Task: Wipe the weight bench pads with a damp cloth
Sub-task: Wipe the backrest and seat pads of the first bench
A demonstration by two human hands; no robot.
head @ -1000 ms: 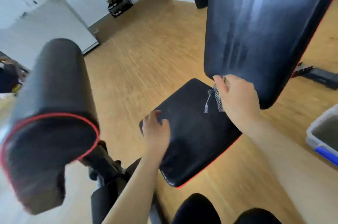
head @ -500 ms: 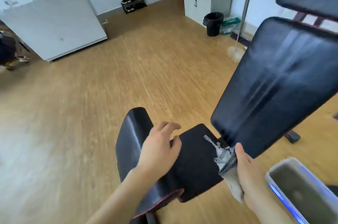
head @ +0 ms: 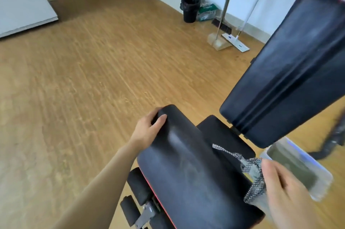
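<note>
The black front pad (head: 186, 169) with red piping fills the lower middle. My left hand (head: 149, 128) grips its far left corner, fingers curled over the edge. Behind it lies the flat black seat pad (head: 224, 135), and the raised black backrest pad (head: 291, 71) slopes up to the right. My right hand (head: 287, 197) holds a grey patterned cloth (head: 248, 170) at the front pad's right side, one corner of the cloth trailing onto the pad.
A clear plastic tub (head: 298, 165) with a blue rim sits on the wooden floor right of the bench. Foam rollers (head: 134, 195) stick out below the front pad. A black bin (head: 189, 9), broom, dustpan and flat mop stand by the far wall.
The view has swung up and right. My left hand moved from the pad's top to its far corner. My right hand with the cloth came off the backrest's lower edge toward the front pad.
</note>
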